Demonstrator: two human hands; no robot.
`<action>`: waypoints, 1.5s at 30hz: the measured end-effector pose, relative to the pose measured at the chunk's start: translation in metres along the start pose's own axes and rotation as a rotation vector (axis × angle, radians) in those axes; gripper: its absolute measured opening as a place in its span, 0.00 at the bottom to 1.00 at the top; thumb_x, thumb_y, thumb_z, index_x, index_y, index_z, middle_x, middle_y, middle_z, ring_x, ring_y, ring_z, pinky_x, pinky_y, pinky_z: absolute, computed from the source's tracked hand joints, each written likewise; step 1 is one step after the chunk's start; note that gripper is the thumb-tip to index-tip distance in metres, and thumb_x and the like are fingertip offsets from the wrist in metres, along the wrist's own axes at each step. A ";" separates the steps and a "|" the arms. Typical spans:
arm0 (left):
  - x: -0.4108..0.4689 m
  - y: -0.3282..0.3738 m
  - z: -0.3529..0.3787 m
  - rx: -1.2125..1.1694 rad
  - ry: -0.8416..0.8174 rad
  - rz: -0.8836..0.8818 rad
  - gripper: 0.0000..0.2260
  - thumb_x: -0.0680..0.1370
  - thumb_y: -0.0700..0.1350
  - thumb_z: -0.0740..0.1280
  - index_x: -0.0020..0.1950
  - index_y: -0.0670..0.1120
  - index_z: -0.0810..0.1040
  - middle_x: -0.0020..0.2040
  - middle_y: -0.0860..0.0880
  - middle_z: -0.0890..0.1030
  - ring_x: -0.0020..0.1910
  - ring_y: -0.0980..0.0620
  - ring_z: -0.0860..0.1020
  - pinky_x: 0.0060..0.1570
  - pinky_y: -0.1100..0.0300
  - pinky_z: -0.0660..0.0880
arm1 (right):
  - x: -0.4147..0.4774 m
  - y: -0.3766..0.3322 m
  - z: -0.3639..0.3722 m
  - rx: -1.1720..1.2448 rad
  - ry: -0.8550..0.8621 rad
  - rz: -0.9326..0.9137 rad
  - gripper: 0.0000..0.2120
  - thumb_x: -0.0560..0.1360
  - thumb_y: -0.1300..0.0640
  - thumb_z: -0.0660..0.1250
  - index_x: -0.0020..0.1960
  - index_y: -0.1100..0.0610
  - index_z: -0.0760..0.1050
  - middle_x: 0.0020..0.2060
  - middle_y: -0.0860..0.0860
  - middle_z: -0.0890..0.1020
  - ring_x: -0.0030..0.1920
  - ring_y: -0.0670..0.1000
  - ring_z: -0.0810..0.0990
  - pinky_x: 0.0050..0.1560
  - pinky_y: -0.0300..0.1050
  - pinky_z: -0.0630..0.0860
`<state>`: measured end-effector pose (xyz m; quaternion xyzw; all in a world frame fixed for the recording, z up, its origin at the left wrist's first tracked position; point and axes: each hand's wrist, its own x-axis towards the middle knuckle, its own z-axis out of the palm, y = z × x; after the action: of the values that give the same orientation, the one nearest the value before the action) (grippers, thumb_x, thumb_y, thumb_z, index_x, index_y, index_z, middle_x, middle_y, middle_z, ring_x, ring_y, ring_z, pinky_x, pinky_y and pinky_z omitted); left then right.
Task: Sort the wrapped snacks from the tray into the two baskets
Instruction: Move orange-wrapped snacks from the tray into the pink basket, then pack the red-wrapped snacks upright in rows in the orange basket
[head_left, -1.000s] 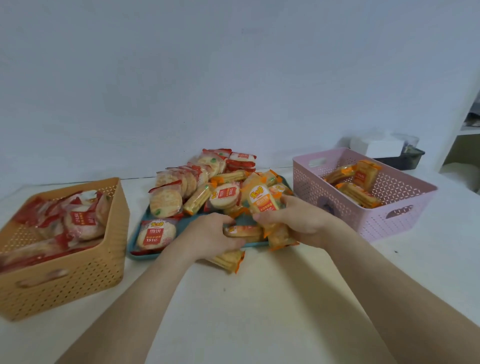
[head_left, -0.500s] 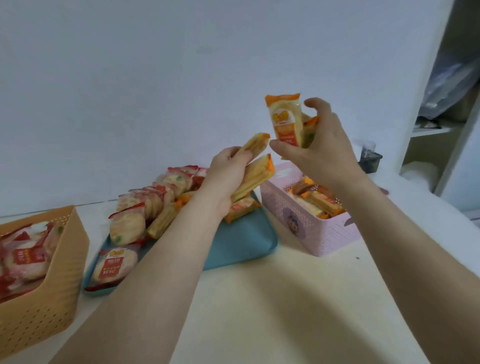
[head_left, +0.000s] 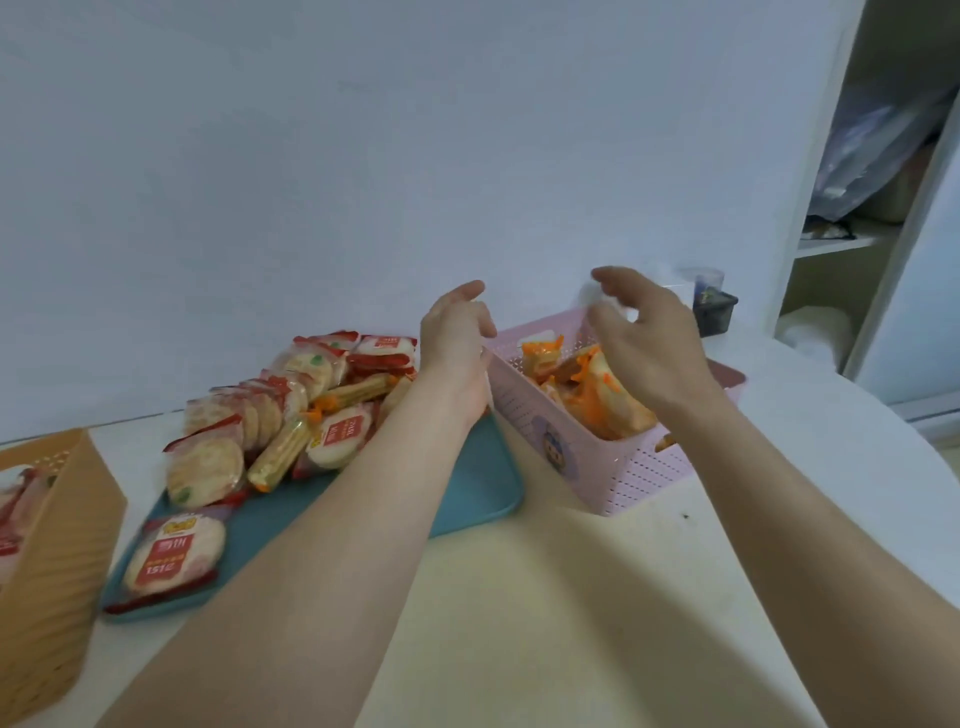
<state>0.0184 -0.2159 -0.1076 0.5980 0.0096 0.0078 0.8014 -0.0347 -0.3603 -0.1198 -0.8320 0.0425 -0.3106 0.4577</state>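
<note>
A blue tray (head_left: 467, 483) in the middle holds several red-wrapped round rice crackers (head_left: 205, 470) and a few orange-wrapped stick snacks (head_left: 280, 454). To its right, the pink basket (head_left: 631, 473) contains a blurred heap of orange-wrapped snacks (head_left: 597, 395). An orange basket (head_left: 57, 530) with red-wrapped crackers stands at the far left. My left hand (head_left: 457, 338) hovers at the pink basket's left rim, fingers apart and empty. My right hand (head_left: 649, 338) is above the pink basket, fingers spread, holding nothing.
A small dark bin (head_left: 714, 312) with a clear container stands behind the pink basket. At the right there is a white shelf unit (head_left: 852, 244) with bags on it. The pale table (head_left: 519, 623) curves away at the right.
Both hands carried orange-wrapped snacks up from the tray and over to the pink basket, then let them go; the snacks now lie in the basket. The camera has turned right.
</note>
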 end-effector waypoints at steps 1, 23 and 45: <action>-0.002 0.001 -0.004 0.090 -0.019 0.043 0.23 0.69 0.28 0.55 0.54 0.48 0.78 0.60 0.45 0.76 0.61 0.49 0.72 0.58 0.54 0.72 | -0.001 -0.001 0.003 -0.062 -0.116 -0.035 0.18 0.77 0.54 0.61 0.67 0.50 0.73 0.62 0.48 0.78 0.60 0.48 0.76 0.63 0.44 0.71; -0.123 0.068 -0.279 1.643 0.051 0.275 0.17 0.77 0.57 0.65 0.65 0.58 0.72 0.66 0.58 0.72 0.63 0.59 0.65 0.57 0.64 0.59 | -0.105 -0.087 0.202 -0.125 -0.951 -0.465 0.21 0.74 0.53 0.69 0.66 0.51 0.74 0.60 0.49 0.79 0.58 0.49 0.77 0.60 0.43 0.72; -0.141 0.042 -0.319 1.580 0.092 0.991 0.14 0.64 0.33 0.56 0.41 0.42 0.79 0.39 0.48 0.76 0.40 0.50 0.70 0.39 0.62 0.67 | -0.127 -0.119 0.244 0.451 -0.839 0.091 0.13 0.77 0.48 0.65 0.61 0.47 0.76 0.51 0.49 0.81 0.53 0.49 0.80 0.51 0.42 0.74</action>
<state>-0.1308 0.0981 -0.1568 0.9045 -0.2124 0.3638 0.0664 -0.0268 -0.0674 -0.1817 -0.7627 -0.1781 0.0712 0.6177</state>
